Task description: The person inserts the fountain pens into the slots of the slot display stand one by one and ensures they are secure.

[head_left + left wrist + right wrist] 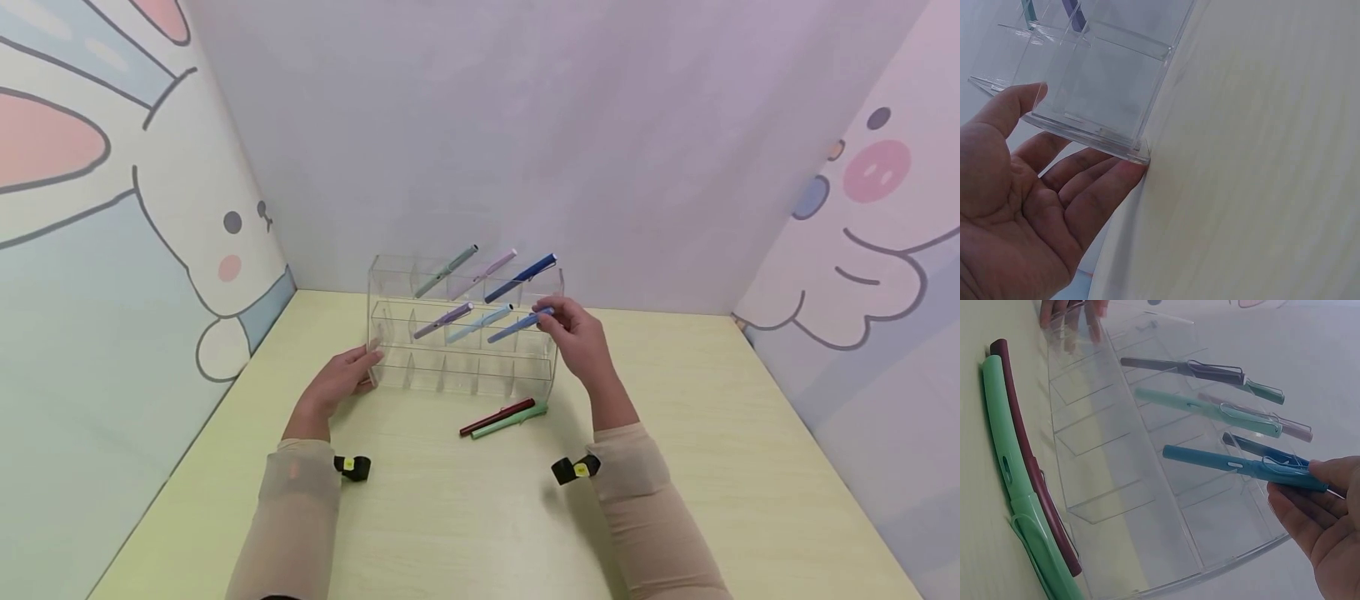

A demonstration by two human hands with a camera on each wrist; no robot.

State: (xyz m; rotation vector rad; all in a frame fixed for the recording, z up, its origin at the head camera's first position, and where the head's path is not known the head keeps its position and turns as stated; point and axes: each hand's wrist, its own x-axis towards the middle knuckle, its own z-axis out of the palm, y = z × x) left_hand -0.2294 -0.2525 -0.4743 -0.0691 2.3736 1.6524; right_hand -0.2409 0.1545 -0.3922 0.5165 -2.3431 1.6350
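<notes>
A clear tiered pen rack [450, 375] stands on the table. My left hand [341, 379] grips its left side panel, the thumb [1025, 100] on one face and the fingers round the other. At the rack's right, my right hand [581, 337] pinches a blue pen [1216, 460] by its capped end. The pen slants across the middle tier; whether its lower end sits in a slot I cannot tell. Beside it in that tier lean a pale blue pen [480, 323] and a purple pen [444, 320]. Above are a grey-green pen [447, 271], a lilac pen [486, 273] and a dark blue pen [521, 277].
A dark red pen [497, 417] and a light green pen [510, 420] lie side by side on the pale wooden table [450, 517], before the rack's right front. Behind the rack rises a plain backdrop [480, 142]; cartoon-printed panels stand at both sides.
</notes>
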